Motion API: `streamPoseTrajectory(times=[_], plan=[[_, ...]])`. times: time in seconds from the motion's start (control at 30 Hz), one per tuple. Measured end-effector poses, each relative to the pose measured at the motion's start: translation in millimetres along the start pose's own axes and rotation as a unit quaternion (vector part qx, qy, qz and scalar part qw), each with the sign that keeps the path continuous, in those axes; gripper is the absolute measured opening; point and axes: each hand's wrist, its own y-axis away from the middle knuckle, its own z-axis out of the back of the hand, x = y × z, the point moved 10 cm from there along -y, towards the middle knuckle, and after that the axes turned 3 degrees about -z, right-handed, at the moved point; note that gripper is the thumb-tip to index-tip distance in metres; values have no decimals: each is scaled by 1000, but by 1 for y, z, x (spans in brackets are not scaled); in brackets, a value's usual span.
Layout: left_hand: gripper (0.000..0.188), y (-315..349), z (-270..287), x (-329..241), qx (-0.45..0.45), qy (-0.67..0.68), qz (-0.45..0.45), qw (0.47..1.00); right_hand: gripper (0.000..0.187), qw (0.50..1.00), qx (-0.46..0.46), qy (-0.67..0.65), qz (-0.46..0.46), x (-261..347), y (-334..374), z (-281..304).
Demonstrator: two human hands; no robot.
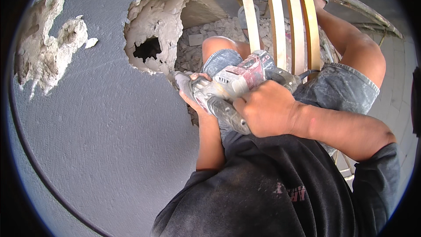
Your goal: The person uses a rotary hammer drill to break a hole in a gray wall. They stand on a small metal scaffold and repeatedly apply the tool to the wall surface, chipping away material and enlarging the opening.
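A dusty red and grey angle grinder (234, 81) lies across my lap, its front end close to the broken edge of a grey wall (109, 118). My left hand (198, 102) is wrapped round the tool's front end from below, with some fingertips showing above it. Closed beside the dark side handle (228, 114), my right hand (268, 109) grips the tool; the handle partly hides its fingers. The front end is blurred, and I cannot make out a disc. Just ahead, a ragged hole (153, 30) in the wall has a dark opening (148, 49) inside it.
Broken rubble (197, 39) lies beyond the hole. Wooden slats (274, 17) run ahead of my lap, with a rusty metal pipe (346, 2) across them. Another chipped patch (50, 44) marks the wall at left. A dark curved line (33, 153) follows the left rim.
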Motion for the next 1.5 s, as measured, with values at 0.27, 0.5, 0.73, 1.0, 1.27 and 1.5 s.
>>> streamPoseTrajectory(times=[0.27,0.5,0.73,1.0,1.27,1.5], plan=[[51,-13,-5,10,-73,162,146,973,45,994,-28,-40,-93,-11,-1,32],[57,15,-7,15,-51,127,164,977,40,991,-35,-80,-105,-4,25,29],[61,7,-3,13,-109,113,152,976,41,991,-65,-77,-87,-8,17,20],[55,10,4,4,-105,125,84,983,22,993,-107,-42,-8,8,8,15],[55,20,-1,3,-80,142,71,984,9,993,-118,-1,0,25,10,3],[49,11,-3,8,-67,192,69,977,9,993,-119,4,-2,13,10,8]])
